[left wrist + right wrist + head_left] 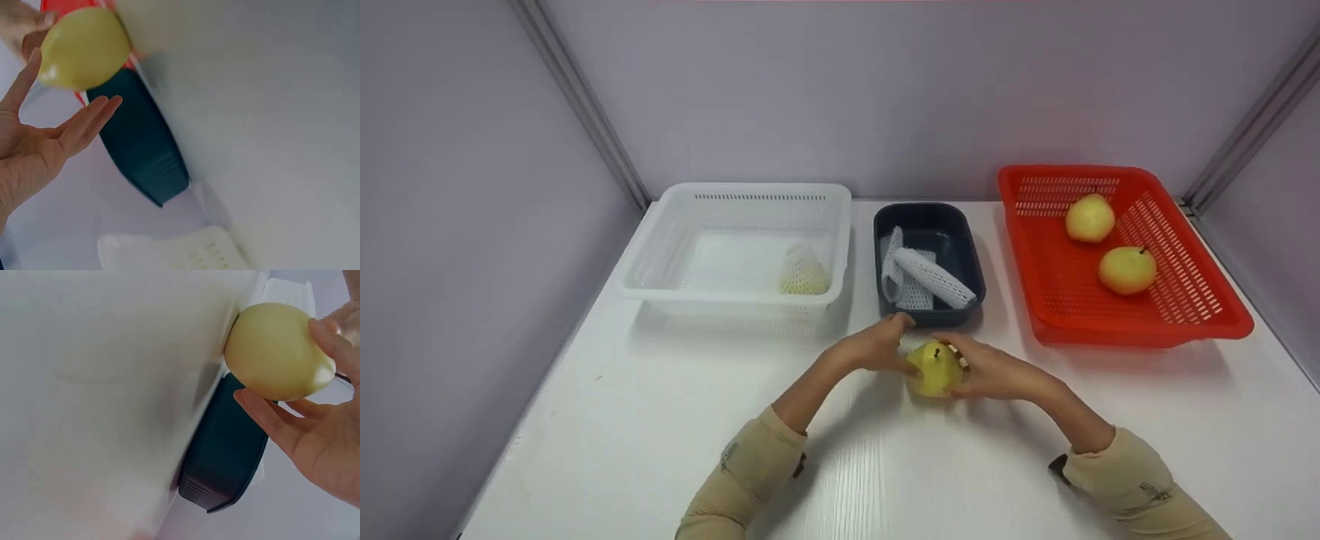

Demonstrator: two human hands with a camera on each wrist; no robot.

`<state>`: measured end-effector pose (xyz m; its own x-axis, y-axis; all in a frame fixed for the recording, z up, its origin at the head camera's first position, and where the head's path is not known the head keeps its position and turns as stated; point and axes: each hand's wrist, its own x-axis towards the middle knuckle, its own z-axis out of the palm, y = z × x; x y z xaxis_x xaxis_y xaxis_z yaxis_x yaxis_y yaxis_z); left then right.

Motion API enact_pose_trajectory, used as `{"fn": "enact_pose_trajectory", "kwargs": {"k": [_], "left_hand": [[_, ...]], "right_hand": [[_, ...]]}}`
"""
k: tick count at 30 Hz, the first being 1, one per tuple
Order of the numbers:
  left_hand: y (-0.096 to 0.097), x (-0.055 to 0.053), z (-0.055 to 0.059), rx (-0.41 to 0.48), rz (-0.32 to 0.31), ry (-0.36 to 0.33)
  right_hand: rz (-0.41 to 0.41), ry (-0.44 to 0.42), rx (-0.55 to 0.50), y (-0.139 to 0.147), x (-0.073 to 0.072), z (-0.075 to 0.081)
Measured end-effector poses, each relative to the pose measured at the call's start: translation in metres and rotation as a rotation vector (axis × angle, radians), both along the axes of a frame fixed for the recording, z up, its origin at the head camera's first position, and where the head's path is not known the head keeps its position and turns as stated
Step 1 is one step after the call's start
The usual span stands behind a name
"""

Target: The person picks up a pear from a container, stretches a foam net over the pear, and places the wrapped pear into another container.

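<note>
A yellow pear (936,370), its dark stem up, sits at the table in front of the dark blue box. My right hand (997,369) holds it from the right; in the right wrist view the thumb (332,343) lies on one side and the fingers (264,413) on the other. On the opposite side is my left hand (876,346), fingers spread and fairly straight, with the thumb tip (35,59) right at the pear's edge in the left wrist view. Several white foam net sleeves (934,277) lie in the dark blue box (930,318).
At the back left stands a white basket (727,300) with a pear in a foam net (805,276) in its right corner. A red basket (1117,334) at the back right carries two bare pears (1127,270). Pale panels (840,97) wall in the white table (607,442).
</note>
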<state>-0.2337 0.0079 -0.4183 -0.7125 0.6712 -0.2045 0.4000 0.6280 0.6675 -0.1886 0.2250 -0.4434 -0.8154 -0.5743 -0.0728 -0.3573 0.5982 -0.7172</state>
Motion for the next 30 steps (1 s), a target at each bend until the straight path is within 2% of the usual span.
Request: {"fn": "enact_pose_trajectory", "kwargs": {"k": [2,4,7,9,12,15,18,21,24,27,30], "left_hand": [[-0.007,-0.005,0.003,0.104,0.030,-0.019],[-0.011,-0.010,0.004,0.226,0.091,-0.036],[-0.011,-0.016,0.004,0.373,0.228,-0.044],[-0.008,-0.019,0.003,0.437,0.330,-0.055],[0.000,-0.023,-0.001,0.497,0.487,-0.109],[0.007,-0.027,-0.004,0.562,0.639,-0.216],[0.012,-0.032,-0.008,0.621,0.750,-0.321],[0.014,-0.037,-0.011,0.677,0.808,-0.389],[0.016,-0.041,-0.015,0.740,0.832,-0.438],[0.019,-0.045,-0.019,0.797,0.858,-0.490],[0.022,-0.049,-0.021,0.824,0.888,-0.519]], "right_hand": [[0.005,-0.019,0.024,0.003,0.000,0.005],[0.010,-0.038,0.032,0.006,-0.002,0.011],[0.014,-0.022,0.026,0.011,-0.006,0.020],[0.001,0.004,0.002,0.013,-0.011,0.026],[-0.070,0.054,-0.037,0.012,-0.018,0.034],[-0.175,0.114,-0.070,0.008,-0.026,0.040],[-0.282,0.218,-0.045,0.003,-0.035,0.044],[-0.359,0.332,0.030,-0.002,-0.042,0.045],[-0.402,0.415,0.104,-0.005,-0.050,0.043],[-0.432,0.444,0.169,-0.006,-0.059,0.038],[-0.452,0.420,0.227,-0.006,-0.068,0.032]]}}
